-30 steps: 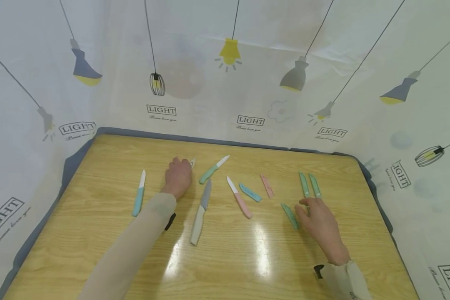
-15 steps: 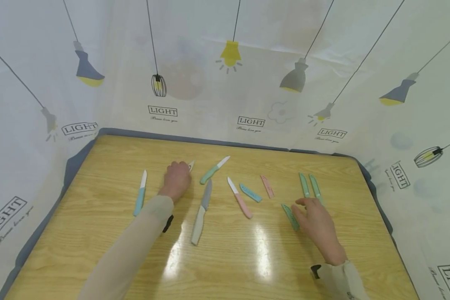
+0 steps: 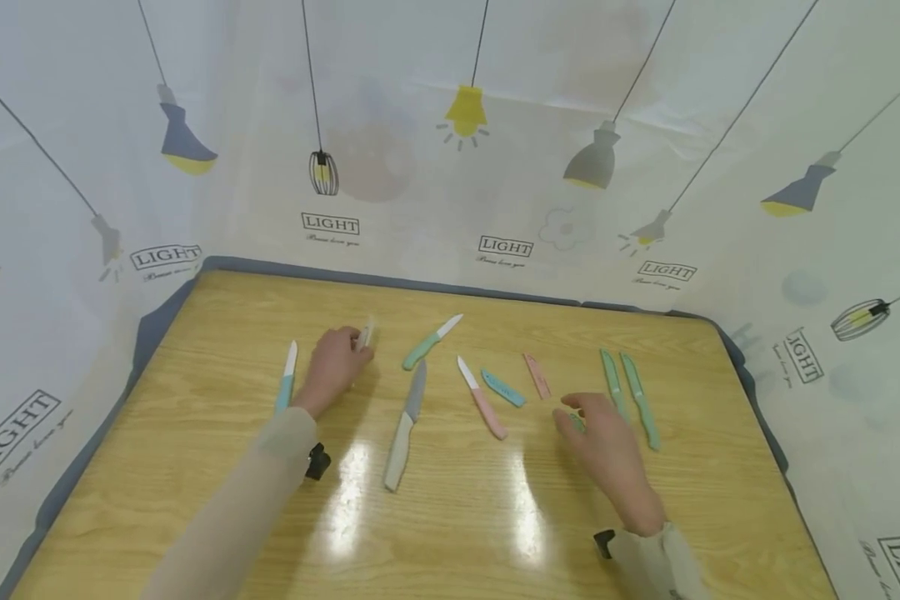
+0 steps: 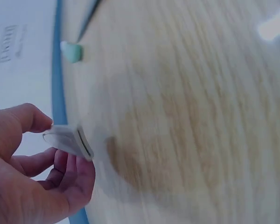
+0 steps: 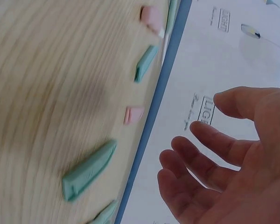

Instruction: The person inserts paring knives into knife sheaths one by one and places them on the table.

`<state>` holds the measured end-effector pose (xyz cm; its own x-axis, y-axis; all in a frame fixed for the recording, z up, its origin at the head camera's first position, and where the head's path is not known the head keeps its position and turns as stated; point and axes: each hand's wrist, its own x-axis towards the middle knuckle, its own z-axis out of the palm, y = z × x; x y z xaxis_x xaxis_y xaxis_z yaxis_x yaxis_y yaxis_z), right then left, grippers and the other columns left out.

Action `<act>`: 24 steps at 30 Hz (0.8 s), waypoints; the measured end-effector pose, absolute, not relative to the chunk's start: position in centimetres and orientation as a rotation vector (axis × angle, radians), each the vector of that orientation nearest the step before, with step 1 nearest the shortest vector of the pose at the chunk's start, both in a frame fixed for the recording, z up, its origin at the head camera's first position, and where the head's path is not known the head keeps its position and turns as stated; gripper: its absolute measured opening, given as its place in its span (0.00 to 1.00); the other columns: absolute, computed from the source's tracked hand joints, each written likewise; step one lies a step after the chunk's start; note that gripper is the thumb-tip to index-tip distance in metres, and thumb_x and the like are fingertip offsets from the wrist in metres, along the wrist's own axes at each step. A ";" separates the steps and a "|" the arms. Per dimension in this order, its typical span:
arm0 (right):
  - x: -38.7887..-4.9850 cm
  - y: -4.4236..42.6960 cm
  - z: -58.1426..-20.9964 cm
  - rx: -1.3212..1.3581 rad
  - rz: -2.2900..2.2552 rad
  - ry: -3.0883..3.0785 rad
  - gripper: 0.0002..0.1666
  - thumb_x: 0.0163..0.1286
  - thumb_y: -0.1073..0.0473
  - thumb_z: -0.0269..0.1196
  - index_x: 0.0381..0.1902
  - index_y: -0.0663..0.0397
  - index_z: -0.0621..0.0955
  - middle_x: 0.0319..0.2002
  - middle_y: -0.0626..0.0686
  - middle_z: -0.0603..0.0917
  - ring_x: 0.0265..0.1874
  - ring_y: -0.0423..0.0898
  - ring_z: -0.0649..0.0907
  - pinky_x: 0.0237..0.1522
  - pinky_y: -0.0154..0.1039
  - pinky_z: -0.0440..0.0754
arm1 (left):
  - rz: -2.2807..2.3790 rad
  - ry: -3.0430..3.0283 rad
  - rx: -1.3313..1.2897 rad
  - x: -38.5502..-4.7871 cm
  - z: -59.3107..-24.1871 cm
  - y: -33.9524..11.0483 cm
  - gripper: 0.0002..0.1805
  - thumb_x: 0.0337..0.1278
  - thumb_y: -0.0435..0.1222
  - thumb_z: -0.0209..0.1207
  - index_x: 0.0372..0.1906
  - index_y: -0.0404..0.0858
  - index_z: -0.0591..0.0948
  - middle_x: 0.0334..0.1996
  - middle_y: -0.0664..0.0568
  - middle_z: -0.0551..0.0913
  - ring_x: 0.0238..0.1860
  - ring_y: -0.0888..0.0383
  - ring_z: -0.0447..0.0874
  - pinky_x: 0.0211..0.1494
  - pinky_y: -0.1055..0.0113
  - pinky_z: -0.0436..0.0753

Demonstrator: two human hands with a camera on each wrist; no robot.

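Observation:
My left hand point(image 3: 335, 367) holds a cream knife sheath point(image 3: 364, 336) between thumb and fingers, raised off the table. In the left wrist view the slot of the sheath point(image 4: 67, 139) faces the tabletop. A blue-handled knife point(image 3: 283, 393) lies beside that wrist, partly behind the sleeve. My right hand point(image 3: 603, 442) hovers with loosely bent fingers, holding nothing. Below it lies a green sheath point(image 5: 88, 170), mostly hidden in the head view. Between the hands are a large cream-handled knife point(image 3: 400, 450), a green-handled knife point(image 3: 422, 350) and a pink-handled knife point(image 3: 486, 411), all with bare blades.
A blue sheath point(image 3: 503, 388) and a pink sheath point(image 3: 537, 377) lie right of the pink knife. Two green knives, apparently sheathed, lie farther right, one of them a long green knife point(image 3: 640, 402). Printed cloth point(image 3: 420, 208) surrounds the wooden table point(image 3: 457, 517).
My left hand has lifted the cream sheath and drawn it leftward. My right hand has shifted left, away from the two long green knives and over the single green sheath.

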<state>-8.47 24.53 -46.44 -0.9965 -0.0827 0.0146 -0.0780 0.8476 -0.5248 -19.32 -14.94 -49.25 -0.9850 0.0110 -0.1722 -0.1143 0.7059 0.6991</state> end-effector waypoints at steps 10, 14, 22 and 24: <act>-8.3 21.4 -47.0 -0.210 -0.859 2.987 0.22 0.76 0.52 0.64 0.57 0.63 0.82 0.55 0.62 0.83 0.51 0.58 0.83 0.49 0.55 0.85 | 1.956 1.986 -0.274 -16.9 -48.9 -15.3 0.29 0.79 0.37 0.51 0.76 0.30 0.64 0.66 0.34 0.74 0.64 0.42 0.78 0.60 0.59 0.85; -8.3 20.6 -47.5 -0.256 -0.870 2.984 0.20 0.75 0.53 0.65 0.56 0.62 0.83 0.53 0.60 0.84 0.50 0.56 0.83 0.47 0.53 0.86 | 2.137 1.738 -0.265 -16.3 -49.1 -14.9 0.28 0.81 0.37 0.49 0.77 0.29 0.63 0.67 0.31 0.73 0.64 0.43 0.78 0.58 0.62 0.85; -8.1 19.0 -47.9 -0.298 -0.866 2.993 0.17 0.74 0.53 0.66 0.53 0.60 0.85 0.51 0.59 0.85 0.48 0.56 0.85 0.46 0.53 0.87 | 2.359 1.442 -0.269 -15.3 -49.5 -14.8 0.28 0.83 0.33 0.44 0.79 0.30 0.58 0.72 0.29 0.66 0.55 0.54 0.86 0.61 0.62 0.84; -8.1 18.4 -47.9 -0.291 -0.872 2.985 0.18 0.75 0.53 0.65 0.53 0.60 0.84 0.51 0.59 0.85 0.49 0.56 0.85 0.47 0.54 0.86 | 2.384 1.414 -0.268 -15.0 -49.6 -14.9 0.28 0.83 0.32 0.42 0.80 0.30 0.56 0.74 0.29 0.64 0.57 0.54 0.85 0.62 0.62 0.83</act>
